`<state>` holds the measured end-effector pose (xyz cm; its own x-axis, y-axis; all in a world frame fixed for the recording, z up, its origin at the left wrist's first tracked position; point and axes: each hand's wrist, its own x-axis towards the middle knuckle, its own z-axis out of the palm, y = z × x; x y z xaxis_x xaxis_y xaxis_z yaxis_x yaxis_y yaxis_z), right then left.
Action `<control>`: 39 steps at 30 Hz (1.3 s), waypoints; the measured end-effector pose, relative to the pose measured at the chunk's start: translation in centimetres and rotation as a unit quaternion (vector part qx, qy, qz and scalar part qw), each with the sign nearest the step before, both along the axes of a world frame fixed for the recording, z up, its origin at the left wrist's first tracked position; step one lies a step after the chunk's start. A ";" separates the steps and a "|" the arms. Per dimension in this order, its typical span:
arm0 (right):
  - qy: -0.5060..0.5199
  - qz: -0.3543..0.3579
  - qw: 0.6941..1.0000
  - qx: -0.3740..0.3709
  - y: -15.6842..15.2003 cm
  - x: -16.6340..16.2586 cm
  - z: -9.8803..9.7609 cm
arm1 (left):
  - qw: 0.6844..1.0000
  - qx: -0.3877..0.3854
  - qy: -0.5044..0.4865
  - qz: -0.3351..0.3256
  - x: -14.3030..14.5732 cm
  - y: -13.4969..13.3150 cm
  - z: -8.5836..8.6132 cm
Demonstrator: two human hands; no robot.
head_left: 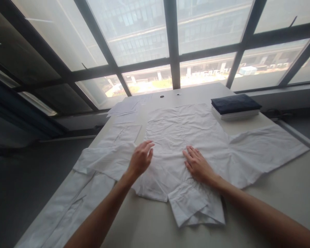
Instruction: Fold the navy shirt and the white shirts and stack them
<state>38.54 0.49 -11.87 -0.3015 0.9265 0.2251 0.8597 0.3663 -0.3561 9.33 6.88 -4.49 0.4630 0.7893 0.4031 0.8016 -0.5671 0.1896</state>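
Observation:
A white long-sleeved garment (167, 137), perhaps a shirt or coat, lies spread on the table with light wrinkles. One sleeve (266, 151) stretches out to the right, and a folded-over part (188, 203) sits at the near end. Flat on the garment's middle rests my right hand (197, 165), fingers stretched out, holding nothing. My left hand (141, 157) is at the garment's left edge with fingers loosely bent and thumb apart. Nothing shows in it, and whether it touches the cloth I cannot tell. Beneath my left forearm and beyond it, more white cloth (93, 196) covers the table's left side.
The white table (281, 193) reaches toward large windows (144, 31). At its back right stands a white stack (235, 114) with a dark blue folded cloth (235, 103) on top. Papers (125, 108) lie at the back left. A cable hole (162, 96) sits near the far edge.

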 end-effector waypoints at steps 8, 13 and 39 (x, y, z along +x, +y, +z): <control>0.259 -0.003 0.965 -0.036 -1.3 0.4 1.6 | 0.991 -0.084 0.091 -0.044 9.4 -4.3 -6.1; 0.686 0.035 0.683 -0.249 -1.1 -1.6 2.7 | 0.988 -0.075 0.121 -0.056 8.9 -4.3 -6.3; -0.020 0.000 1.000 -0.021 0.0 2.9 1.1 | 0.992 -0.077 0.088 -0.049 9.1 -4.7 -6.0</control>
<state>41.46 0.45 -10.77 -0.3102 0.9348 0.1731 0.8729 0.3522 -0.3376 18.39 2.23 -10.53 0.5934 0.7829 0.1870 0.7720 -0.6193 0.1431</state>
